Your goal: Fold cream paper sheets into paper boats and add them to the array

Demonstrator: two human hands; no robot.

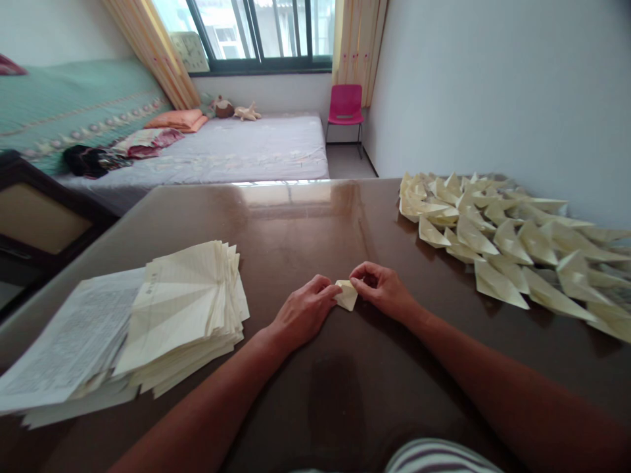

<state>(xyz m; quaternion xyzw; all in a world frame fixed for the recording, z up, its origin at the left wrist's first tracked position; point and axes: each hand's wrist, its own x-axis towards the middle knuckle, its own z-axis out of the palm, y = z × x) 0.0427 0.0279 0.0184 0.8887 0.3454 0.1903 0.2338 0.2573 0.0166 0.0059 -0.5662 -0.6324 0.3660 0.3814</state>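
Note:
A small folded piece of cream paper [347, 294] lies on the brown table [305, 223] in front of me. My left hand [302, 311] rests on the table with its fingers curled, pressing the paper's left side. My right hand [380, 286] pinches the paper's right top edge with fingers closed. Both hands hold the same folded piece between them.
A stack of cream sheets [187, 315] lies at the left over printed pages [64, 341]. Several folded paper boats [503, 243] are spread along the right by the wall. Beyond the table are a bed [231, 148] and a pink chair [346, 106].

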